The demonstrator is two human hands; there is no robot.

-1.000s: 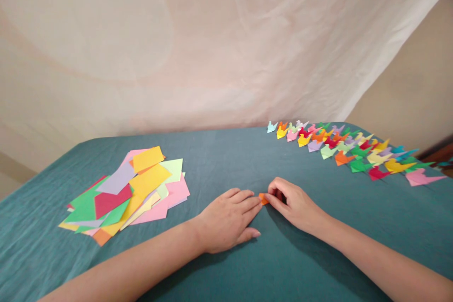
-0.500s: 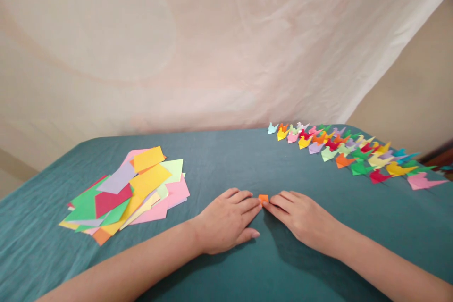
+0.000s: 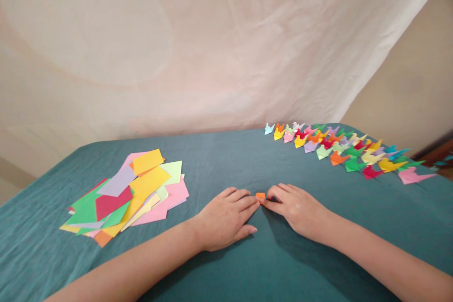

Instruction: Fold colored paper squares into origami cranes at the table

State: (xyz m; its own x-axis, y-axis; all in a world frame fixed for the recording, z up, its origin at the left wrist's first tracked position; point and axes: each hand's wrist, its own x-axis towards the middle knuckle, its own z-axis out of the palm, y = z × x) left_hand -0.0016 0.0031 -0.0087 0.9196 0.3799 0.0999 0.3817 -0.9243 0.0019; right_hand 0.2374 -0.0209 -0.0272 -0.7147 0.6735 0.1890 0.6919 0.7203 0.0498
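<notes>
The left hand [image 3: 228, 219] lies flat, fingers extended, partly hiding the orange paper [image 3: 261, 196], and whether the right hand's [image 3: 300, 210] curled fingers grip it I cannot tell.

We look in on an indoor papercraft spot, home or studio we cannot tell, with a pale creased sheet [image 3: 194, 47] hung behind the teal-covered table [image 3: 219, 158], loose coloured papers [image 3: 123, 193] at its left and folded paper birds [image 3: 354, 151] at its right.
</notes>
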